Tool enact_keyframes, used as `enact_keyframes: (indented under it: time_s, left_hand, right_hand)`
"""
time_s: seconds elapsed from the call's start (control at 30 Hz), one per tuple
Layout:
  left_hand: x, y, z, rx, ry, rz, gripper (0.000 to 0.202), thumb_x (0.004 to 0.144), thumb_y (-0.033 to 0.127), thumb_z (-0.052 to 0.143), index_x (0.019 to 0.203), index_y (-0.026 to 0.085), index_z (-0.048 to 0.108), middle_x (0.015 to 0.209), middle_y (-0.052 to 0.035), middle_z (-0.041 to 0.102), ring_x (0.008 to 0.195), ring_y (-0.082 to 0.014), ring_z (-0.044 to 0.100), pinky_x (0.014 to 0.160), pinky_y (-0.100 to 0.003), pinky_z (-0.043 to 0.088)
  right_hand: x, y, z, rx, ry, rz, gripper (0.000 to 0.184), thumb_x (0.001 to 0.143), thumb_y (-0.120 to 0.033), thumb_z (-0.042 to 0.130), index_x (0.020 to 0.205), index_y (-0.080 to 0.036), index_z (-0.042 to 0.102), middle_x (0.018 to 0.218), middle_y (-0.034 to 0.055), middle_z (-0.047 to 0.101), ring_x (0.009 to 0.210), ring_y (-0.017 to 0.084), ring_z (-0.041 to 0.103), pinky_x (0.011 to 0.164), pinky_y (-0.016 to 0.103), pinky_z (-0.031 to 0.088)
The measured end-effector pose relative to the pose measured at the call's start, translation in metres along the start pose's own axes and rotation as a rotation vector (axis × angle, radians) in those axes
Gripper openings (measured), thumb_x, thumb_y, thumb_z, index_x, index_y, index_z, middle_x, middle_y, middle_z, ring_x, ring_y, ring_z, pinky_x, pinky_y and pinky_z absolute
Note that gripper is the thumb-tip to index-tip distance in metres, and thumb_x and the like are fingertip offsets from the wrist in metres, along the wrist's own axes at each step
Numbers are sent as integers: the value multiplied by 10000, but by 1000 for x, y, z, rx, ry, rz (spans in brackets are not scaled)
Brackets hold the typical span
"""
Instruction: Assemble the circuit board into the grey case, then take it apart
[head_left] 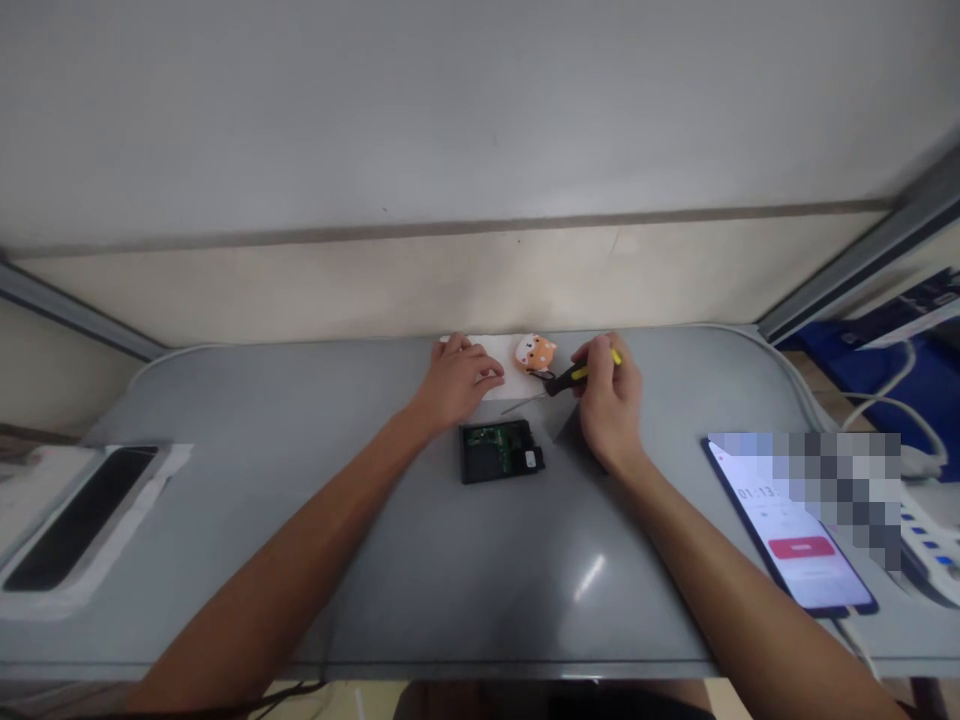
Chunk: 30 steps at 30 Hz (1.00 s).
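Note:
My right hand is closed around the black and yellow handle of a screwdriver. Its thin metal shaft points left, with the tip above the table just behind an opened black device. A green circuit board shows inside that casing, and a small white label sits on its right part. On the left, my left hand rests on a white sheet of paper, fingers bent and apart. Anything small under its fingertips is hidden. An orange and white animal-faced case with a dark strap lies on the paper between both hands.
To the right, a phone with a lit timer screen lies on the grey table, a cable at its lower end. Beside it is a white power strip. A dark-screened slab lies far left. A wall closes off the back.

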<state>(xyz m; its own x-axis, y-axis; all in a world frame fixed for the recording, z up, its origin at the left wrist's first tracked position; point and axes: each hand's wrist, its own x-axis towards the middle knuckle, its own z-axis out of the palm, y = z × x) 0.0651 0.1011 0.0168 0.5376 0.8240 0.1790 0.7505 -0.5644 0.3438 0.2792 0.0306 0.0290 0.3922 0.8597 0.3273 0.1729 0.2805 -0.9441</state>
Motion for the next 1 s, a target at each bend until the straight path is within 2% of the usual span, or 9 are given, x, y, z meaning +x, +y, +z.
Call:
enact_keyframes:
  time_s: [0.1,0.17,0.23,0.37,0.43,0.5,0.6,0.77,1.0]
  left_hand:
    - [-5,-3,2,-7,4,32,183,987,389,688,1058,266,803,1006,-53,753,1095,-296,507,1019,-480,359]
    - [-17,-1,-1,-39,56,24,230,1008,406,653,1138,261,777,1004,-46,742,1057,-274,532,1016,-461,378]
    - [-34,4,-7,-90,110,-31,254,1049,389,567,1112,226,751,939,-36,720,944,-232,566,982,-427,413]
    - [-71,16,-13,-303,124,-186,304,1065,400,485,940,194,672,864,-22,663,788,-180,579,760,-331,459]
    - [-86,19,-11,-371,100,-185,277,1062,396,472,984,205,657,896,-22,673,791,-177,591,738,-322,465]
    - [-95,20,-7,-382,80,-138,247,1056,367,465,1046,209,655,957,-37,688,850,-188,615,786,-337,483]
    - [-98,19,-3,-340,62,-84,222,1040,342,489,1025,207,664,966,-49,675,887,-203,618,836,-368,486]
    - [-95,16,-2,-352,37,-74,192,1027,343,539,955,207,655,885,-25,647,814,-187,595,760,-341,470]
    - [-94,15,-3,-336,33,-20,270,1088,343,465,1009,199,679,940,-36,659,873,-189,612,806,-338,471]
  right_hand:
    - [-12,-7,3,-23,-135,-84,414,1059,-564,461,852,-221,565,751,-15,563,659,129,506,622,277,435]
    - [-19,-10,4,-26,-237,-153,368,1067,-521,470,876,-223,571,778,-6,586,668,131,514,632,280,436]
    - [-23,-12,5,-37,-310,-210,317,1065,-480,493,897,-227,583,803,1,606,691,137,535,652,286,445]
    - [-26,-8,6,-73,-327,-255,295,1056,-451,512,875,-227,578,837,16,619,747,153,561,674,296,453]
    - [-26,-5,6,-81,-320,-250,300,1056,-447,514,863,-225,574,840,19,613,751,155,554,669,298,449]
    - [-26,-2,6,-86,-324,-243,293,1057,-439,515,870,-223,577,844,16,609,734,149,540,660,296,445]
    - [-27,0,5,-90,-331,-246,276,1068,-417,502,892,-221,585,837,3,590,702,133,519,645,290,438]
    - [-31,-2,5,-89,-251,-277,274,1074,-401,491,898,-218,592,843,-5,584,678,117,513,616,276,430]
    - [-28,-1,5,-87,-297,-213,282,1071,-416,489,896,-215,583,833,-6,561,649,114,500,591,282,418]
